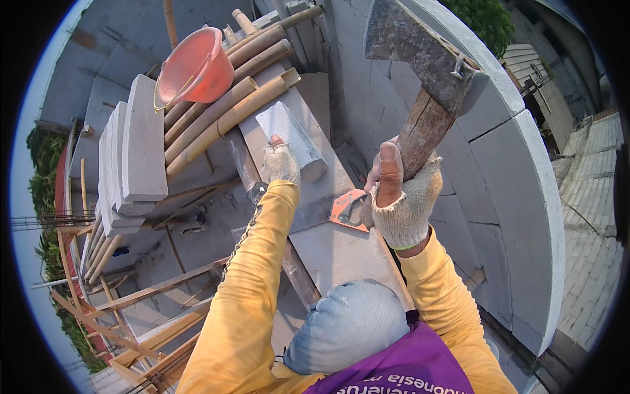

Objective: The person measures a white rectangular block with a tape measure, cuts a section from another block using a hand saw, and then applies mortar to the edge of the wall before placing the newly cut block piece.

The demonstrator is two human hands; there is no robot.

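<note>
My right hand (408, 197), in a fingerless knitted glove, is closed around the wooden handle of a hatchet (420, 56). The hatchet is raised, its broad, worn metal head above the hand. My left hand (282, 163), gloved the same way, grips the near left side of a pale grey lightweight concrete block piece (295, 138); most of its fingers are hidden. The piece lies lengthwise on a plank (335, 253). Nearer to me, a handsaw (342, 209) with an orange handle lies across the plank, close below my right hand.
A red bucket (197, 65) sits on several bamboo poles (223, 121) at the far left. Stacked grey blocks (144, 141) stand left of it. A curved block wall (485, 164) rises along the right. Timber framing (157, 289) and a drop lie at the lower left.
</note>
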